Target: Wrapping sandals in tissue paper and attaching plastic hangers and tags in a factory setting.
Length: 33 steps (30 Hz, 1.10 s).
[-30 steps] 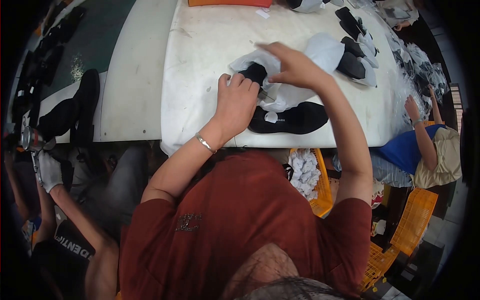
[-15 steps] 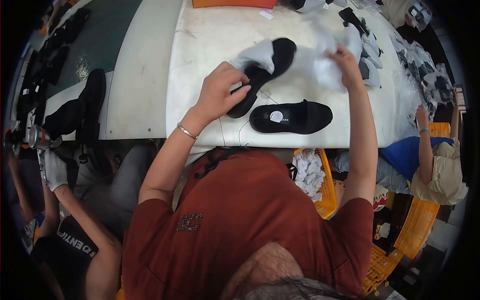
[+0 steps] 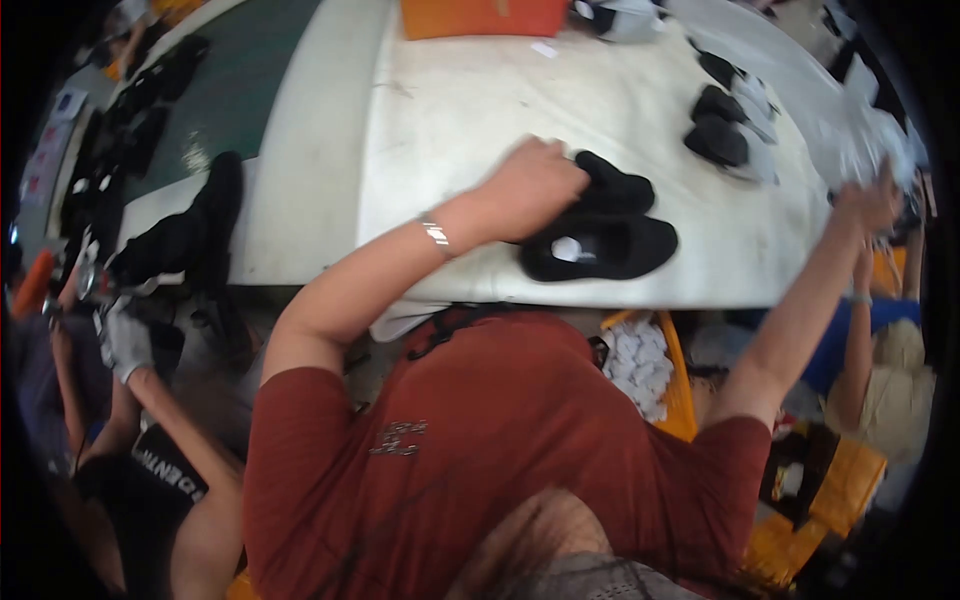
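Two black slip-on shoes lie close together on the white tabletop in front of me. Nearest me is one shoe [image 3: 602, 250], sole down with a round white patch inside. Just beyond it is the other black shoe [image 3: 618, 188], its heel end hidden under my left hand [image 3: 540, 185], whose fingers curl round it. Far out to the right, my right hand [image 3: 872, 208] is at a heap of clear, whitish plastic bags [image 3: 868, 140]. Motion blurs its fingers, and whether they grip the plastic is unclear.
More shoes [image 3: 722, 140], partly wrapped in white, lie at the table's right. An orange box [image 3: 480, 18] stands at the far edge. Below the table, a yellow crate [image 3: 680, 385] holds crumpled white paper [image 3: 638, 368]. A co-worker's gloved hand [image 3: 128, 345] is at left; another person sits at right.
My right hand has swung far right to the plastic heap. White wrapping has gone from the farther shoe, which now lies beside the other with my left hand on its heel.
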Tool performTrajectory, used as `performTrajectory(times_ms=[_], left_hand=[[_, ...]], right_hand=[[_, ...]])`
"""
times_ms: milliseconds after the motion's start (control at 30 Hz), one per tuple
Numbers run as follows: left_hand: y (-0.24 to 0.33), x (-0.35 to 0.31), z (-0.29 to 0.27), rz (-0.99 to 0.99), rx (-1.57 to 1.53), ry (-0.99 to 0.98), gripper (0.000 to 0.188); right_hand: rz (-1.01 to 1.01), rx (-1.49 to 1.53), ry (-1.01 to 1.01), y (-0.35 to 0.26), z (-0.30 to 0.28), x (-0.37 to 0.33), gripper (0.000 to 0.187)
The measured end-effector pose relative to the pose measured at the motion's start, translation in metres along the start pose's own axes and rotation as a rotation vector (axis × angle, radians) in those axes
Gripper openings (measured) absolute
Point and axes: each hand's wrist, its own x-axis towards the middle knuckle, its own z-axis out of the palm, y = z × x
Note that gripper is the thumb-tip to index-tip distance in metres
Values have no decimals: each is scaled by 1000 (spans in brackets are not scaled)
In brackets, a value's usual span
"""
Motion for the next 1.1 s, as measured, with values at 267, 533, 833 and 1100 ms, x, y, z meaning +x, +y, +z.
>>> performTrajectory(times_ms=[267,533,833,1100], left_hand=[[55,25,10,-56,31,-182,63],[5,6,27,-338,-171,-79,40],[-165,-132,-98,-876,498,89,45],[-267,-214,-105,-1049,652,-210,66]], right_hand=[[-213,450,-249,-42,-83,-176,66],[-299,873,-366,-79,-103,-197,53],[621,1256,-253,-133,-158,-201,28],[651,1474,-93,-77,-157,-126,13]])
